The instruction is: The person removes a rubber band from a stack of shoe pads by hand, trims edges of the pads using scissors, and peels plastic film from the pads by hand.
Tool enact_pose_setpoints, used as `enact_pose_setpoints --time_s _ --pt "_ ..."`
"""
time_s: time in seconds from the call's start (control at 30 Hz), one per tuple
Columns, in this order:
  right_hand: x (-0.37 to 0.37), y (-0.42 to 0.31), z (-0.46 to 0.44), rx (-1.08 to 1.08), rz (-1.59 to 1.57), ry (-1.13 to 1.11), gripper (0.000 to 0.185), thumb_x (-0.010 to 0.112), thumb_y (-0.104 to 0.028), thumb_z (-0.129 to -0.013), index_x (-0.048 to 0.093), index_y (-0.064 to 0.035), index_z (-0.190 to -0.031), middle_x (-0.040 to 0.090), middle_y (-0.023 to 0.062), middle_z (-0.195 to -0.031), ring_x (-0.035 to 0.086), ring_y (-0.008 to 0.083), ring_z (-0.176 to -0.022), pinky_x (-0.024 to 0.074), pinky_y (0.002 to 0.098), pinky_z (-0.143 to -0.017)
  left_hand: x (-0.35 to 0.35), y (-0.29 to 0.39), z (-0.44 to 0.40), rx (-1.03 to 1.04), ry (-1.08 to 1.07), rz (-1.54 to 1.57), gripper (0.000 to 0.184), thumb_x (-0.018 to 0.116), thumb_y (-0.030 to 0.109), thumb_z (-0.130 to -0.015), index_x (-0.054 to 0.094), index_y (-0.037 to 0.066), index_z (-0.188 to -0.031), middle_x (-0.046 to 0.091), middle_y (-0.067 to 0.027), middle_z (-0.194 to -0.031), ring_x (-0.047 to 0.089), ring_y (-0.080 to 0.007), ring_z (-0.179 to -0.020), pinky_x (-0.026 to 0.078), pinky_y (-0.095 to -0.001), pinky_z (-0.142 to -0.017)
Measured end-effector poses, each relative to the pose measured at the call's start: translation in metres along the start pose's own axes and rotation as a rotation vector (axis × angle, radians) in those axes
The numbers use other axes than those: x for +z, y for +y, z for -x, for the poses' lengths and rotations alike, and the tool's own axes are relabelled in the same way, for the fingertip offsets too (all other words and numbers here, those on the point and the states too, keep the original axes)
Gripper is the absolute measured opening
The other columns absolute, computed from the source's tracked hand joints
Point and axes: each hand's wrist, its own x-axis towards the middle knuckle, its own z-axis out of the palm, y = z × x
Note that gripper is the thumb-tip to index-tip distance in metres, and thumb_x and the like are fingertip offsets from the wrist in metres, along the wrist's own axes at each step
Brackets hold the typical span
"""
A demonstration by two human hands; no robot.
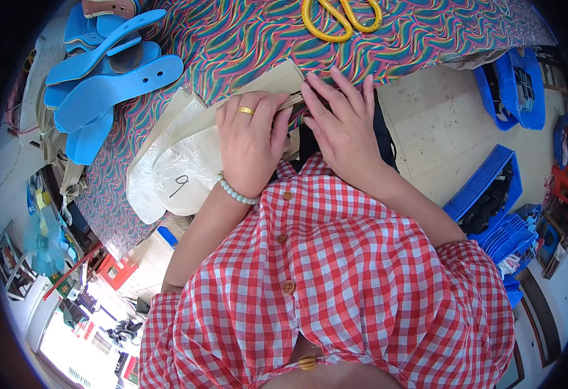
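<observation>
My left hand (251, 139), with a gold ring and a beaded bracelet, is closed on a stack of thin beige sheets (271, 81) at the table's near edge. The fingers of my right hand (345, 123) are spread, and their tips are at the right end of the stack. Left of my left hand lies a pale, shiny sole-shaped sheet (196, 170) marked with a handwritten figure. Whether the two are joined is hidden under my left hand.
Blue insoles (112, 91) are piled at the table's left. Yellow-handled scissors (336, 23) lie at the far side of the patterned tablecloth (232, 39). Blue bins (491, 188) stand on the floor at the right, and a red stool (115, 271) at the lower left.
</observation>
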Motion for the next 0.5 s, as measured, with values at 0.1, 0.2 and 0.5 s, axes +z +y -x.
enact_pose_setpoints --time_s 0.1,0.2,0.5 --pt "-0.0004 0.0026 -0.0014 0.0 -0.024 0.005 0.048 0.068 -0.013 -0.085 0.059 -0.0101 -0.132 0.052 0.0087 -0.139 0.039 0.0321 -0.136 0.0138 0.0642 -0.115 0.0005 -0.0011 -0.0007 0.003 0.002 0.003 0.025 0.071 0.009 -0.083 0.065 0.007 -0.107 0.063 -0.0075 -0.098 0.059 -0.0272 -0.093 0.041 -0.0395 -0.086" --pt "0.0 0.0053 -0.0046 -0.014 -0.022 0.014 0.046 0.067 -0.013 -0.086 0.06 -0.0115 -0.132 0.054 0.0074 -0.137 0.04 0.0319 -0.136 0.015 0.0637 -0.115 -0.0005 -0.0017 -0.0003 -0.003 -0.006 0.004 0.025 0.071 0.009 -0.083 0.065 0.007 -0.108 0.063 -0.0077 -0.098 0.059 -0.0271 -0.094 0.041 -0.0395 -0.086" --pt "-0.0035 0.008 -0.0088 -0.046 0.0 -0.023 0.044 0.065 -0.013 -0.087 0.061 -0.0141 -0.131 0.055 0.0065 -0.134 0.042 0.0306 -0.133 0.0186 0.063 -0.114 -0.0018 -0.0029 -0.0014 -0.027 -0.037 0.027 0.024 0.07 0.008 -0.084 0.066 0.007 -0.108 0.064 -0.0083 -0.099 0.059 -0.0278 -0.095 0.041 -0.0394 -0.087"
